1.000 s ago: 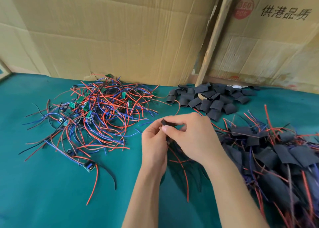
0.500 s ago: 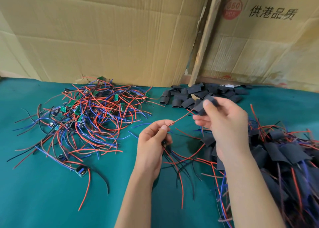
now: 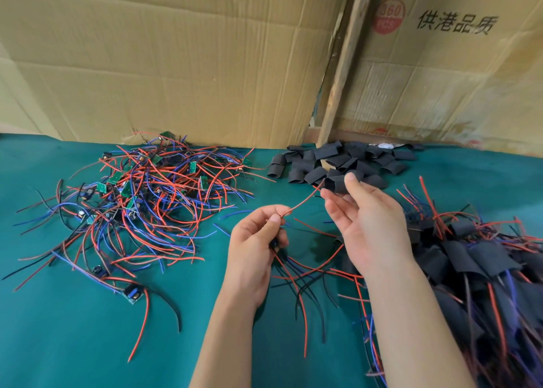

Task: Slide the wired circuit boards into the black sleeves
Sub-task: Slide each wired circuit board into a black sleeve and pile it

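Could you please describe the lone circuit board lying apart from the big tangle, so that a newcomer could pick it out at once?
Start at the large tangle of wired boards on the left of the green table. Follow its near edge towards the person. There lies the lone circuit board, alone on bare cloth, with a blue component on top and red and black wires trailing towards the viewer.

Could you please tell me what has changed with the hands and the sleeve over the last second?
The hands have drawn apart: the right hand carried the black sleeve up and to the right along the red wire, which the left hand pinches lower down. The pile of bare boards, the loose sleeves and the finished pile stayed put.
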